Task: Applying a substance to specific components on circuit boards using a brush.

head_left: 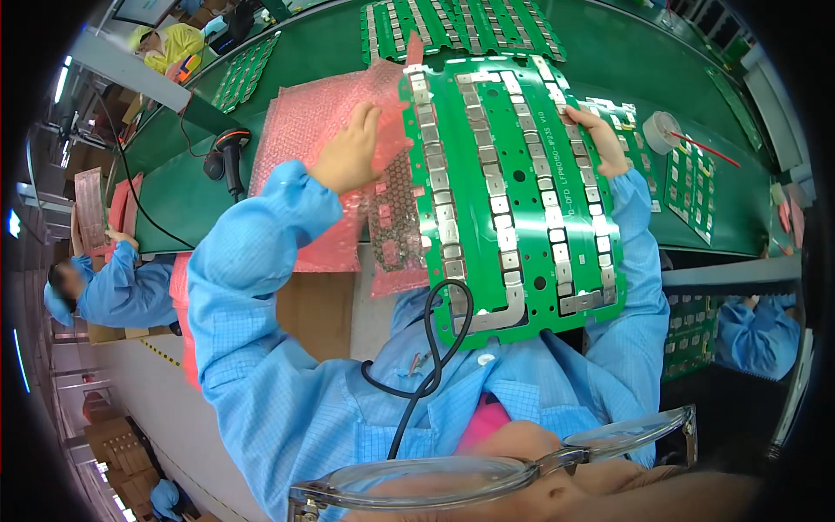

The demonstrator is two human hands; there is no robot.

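Note:
A large green circuit board (474, 228) with rows of silver metal strips is tilted up in front of my chest. My right hand (604, 143) grips its upper right edge, fingertips on the face. My left hand (352, 150) is raised just left of the board, fingers stretched upward, over pink bubble wrap. This pink bubble-wrap bag (304, 130) lies flat on the bench. Beside the board's left edge, another piece of bubble wrap (393, 217) hangs over the bench edge, partly hidden by the board. A black cable (426, 383) loops across the board's lower left corner.
More green boards (461, 26) lie at the far side of the green bench (326, 52). A barcode scanner (228, 161) stands at left. At right are a white tub (661, 132), a red stick (706, 150) and smaller boards (691, 196). A co-worker (130, 283) handles pink sheets at far left.

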